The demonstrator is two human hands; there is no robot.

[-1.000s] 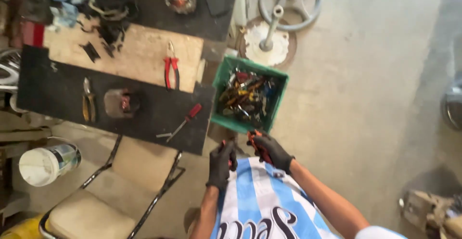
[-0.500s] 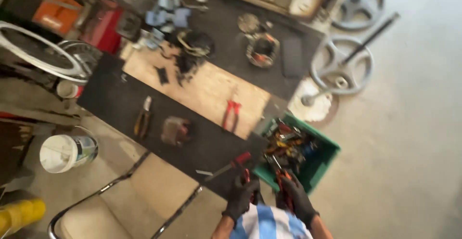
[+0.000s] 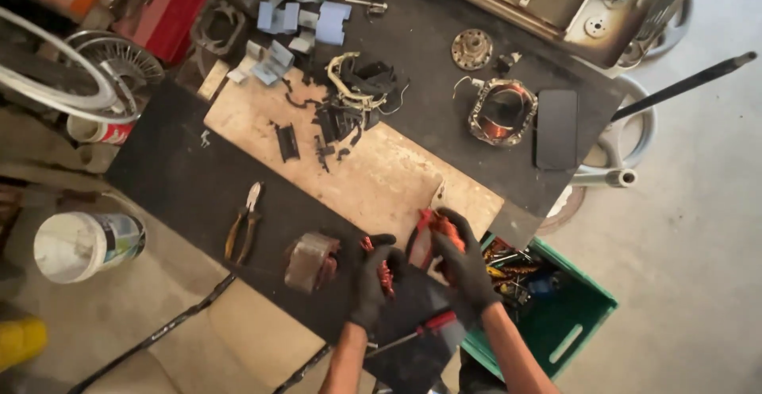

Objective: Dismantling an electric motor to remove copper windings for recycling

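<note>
Both my hands wear black gloves and hover over the near edge of a black-topped workbench point(image 3: 171, 180). My right hand point(image 3: 462, 263) is closed around red-handled pliers point(image 3: 427, 235) at the corner of a wooden board point(image 3: 381, 176). My left hand point(image 3: 371, 283) grips a small reddish piece point(image 3: 386, 273), too small to identify. A grey metal winding block point(image 3: 311, 261) lies just left of my left hand. A red-handled screwdriver point(image 3: 425, 326) rests on the bench below my hands.
A green crate point(image 3: 583, 319) of tools stands right of the bench. Yellow-handled pliers point(image 3: 242, 223), black scraps point(image 3: 349, 100), a copper-wound stator point(image 3: 502, 111) and a dark phone point(image 3: 556, 128) lie on the bench. A white bucket point(image 3: 83, 243) and a chair frame point(image 3: 159, 334) are at lower left.
The view swung from the crate to the bench and came closer. My hands moved from over the crate to the board's edge, and my right hand now has the red pliers.
</note>
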